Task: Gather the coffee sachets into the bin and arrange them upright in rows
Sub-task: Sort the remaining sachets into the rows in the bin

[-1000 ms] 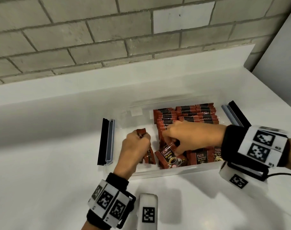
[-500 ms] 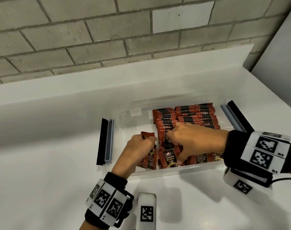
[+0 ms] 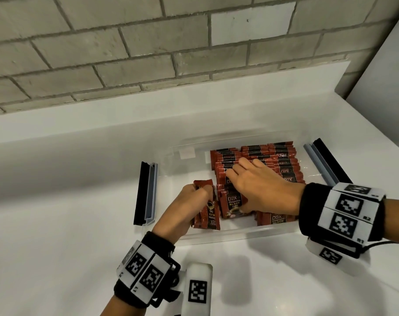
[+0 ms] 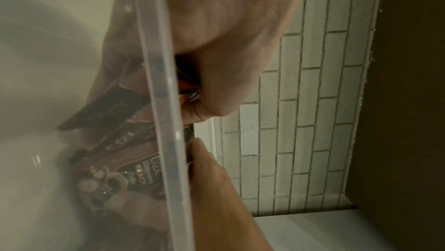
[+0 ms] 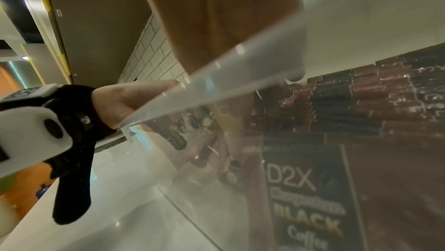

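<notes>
A clear plastic bin (image 3: 216,236) on the white counter holds red-and-black coffee sachets (image 3: 269,153) standing in rows across its back and right. At the bin's left front my left hand (image 3: 200,190) grips a few upright sachets (image 3: 207,213) by their tops. My right hand (image 3: 239,172) lies over the rows with its fingers stretched across the sachet tops. Its thumb side is against a leaning front sachet (image 3: 232,204). In the left wrist view my left hand (image 4: 228,46) pinches sachet tops (image 4: 190,91) just past the bin rim (image 4: 166,122). The right wrist view shows a front sachet (image 5: 305,198) through the wall.
Two black-and-blue latch bars lie folded out beside the bin, one on the left (image 3: 146,192) and one on the right (image 3: 323,163). A brick wall rises behind the counter's raised back edge. The bin's left part holds no sachets.
My right hand has gone from pinching a front sachet to stretching its fingers back over the row tops. My left hand has shifted slightly right with its sachets, toward the rows.
</notes>
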Tool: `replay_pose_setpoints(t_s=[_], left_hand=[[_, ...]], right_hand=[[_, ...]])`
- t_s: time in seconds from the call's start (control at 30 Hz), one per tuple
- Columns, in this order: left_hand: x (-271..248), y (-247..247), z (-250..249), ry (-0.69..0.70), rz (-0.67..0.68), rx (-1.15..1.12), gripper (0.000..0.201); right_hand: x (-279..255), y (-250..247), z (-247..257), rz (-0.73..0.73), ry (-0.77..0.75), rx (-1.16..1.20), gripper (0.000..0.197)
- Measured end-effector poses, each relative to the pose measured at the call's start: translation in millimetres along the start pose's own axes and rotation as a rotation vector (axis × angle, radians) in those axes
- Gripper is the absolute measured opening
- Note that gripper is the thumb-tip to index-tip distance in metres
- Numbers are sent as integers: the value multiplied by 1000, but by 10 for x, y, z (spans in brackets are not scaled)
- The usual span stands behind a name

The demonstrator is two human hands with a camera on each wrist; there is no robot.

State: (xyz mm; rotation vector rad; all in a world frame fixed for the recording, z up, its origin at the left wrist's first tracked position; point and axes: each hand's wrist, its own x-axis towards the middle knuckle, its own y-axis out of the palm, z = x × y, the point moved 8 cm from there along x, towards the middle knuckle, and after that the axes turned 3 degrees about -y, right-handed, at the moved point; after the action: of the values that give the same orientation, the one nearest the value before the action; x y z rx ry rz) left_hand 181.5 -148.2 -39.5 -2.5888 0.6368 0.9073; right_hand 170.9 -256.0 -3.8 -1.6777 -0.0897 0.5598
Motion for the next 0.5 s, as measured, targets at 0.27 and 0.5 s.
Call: replay_pose_setpoints(t_s=[0.27,0.5], left_hand=[[-19,52,13,-42,73,-84,21],[-6,-90,14,-10,-57,-200,16]], right_hand=[[25,34,-84,-10,48,179,75],[33,26,-143,-14,54,198,85]])
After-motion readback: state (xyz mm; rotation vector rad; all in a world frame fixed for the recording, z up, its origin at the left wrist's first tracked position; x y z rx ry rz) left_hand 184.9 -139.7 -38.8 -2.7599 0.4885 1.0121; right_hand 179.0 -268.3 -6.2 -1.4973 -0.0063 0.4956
